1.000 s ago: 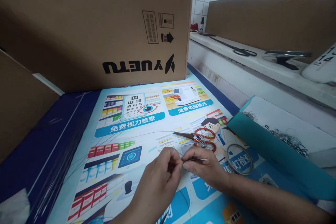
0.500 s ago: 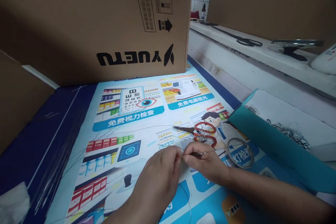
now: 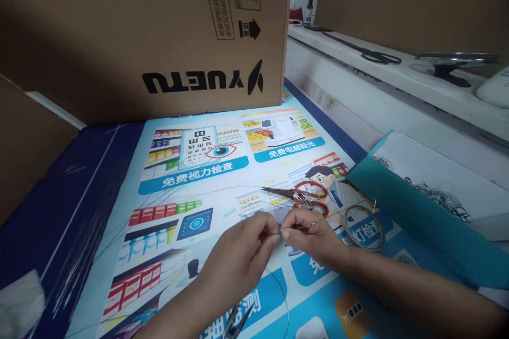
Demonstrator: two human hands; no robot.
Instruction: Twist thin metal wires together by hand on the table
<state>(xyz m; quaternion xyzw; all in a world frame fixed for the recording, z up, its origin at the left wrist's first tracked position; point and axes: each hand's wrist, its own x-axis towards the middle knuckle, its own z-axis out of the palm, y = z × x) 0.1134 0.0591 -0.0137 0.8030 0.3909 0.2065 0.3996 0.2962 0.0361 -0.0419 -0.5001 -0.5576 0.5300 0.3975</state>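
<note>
We hold a thin strand between our two hands, above the printed sheet that covers the worktop. The fingers of our left hand are together, thumb against forefinger, and they pinch the strand near its meeting place with the other hand. The fingers of our right hand are likewise clamped on it, their tips almost touching the left ones. From the right hand the strand runs out toward the ring-shaped coil.

We judge that the step in hand is fine fingertip work on this strand, perhaps a joining or a knotting; the very small detail between the tips is too hidden to tell. In our opinion, the next move calls for one hand to keep its pinch firm while the other adjusts its grip, with gentle and even tension, because so thin a strand could slip.

Just beyond the right hand lie the scissors with red handles, and near our left forearm lies a pliers-like tool, partly hidden. Neither is in our grip. At the right stands the teal box, with a tangle of small metal pieces inside.
</note>
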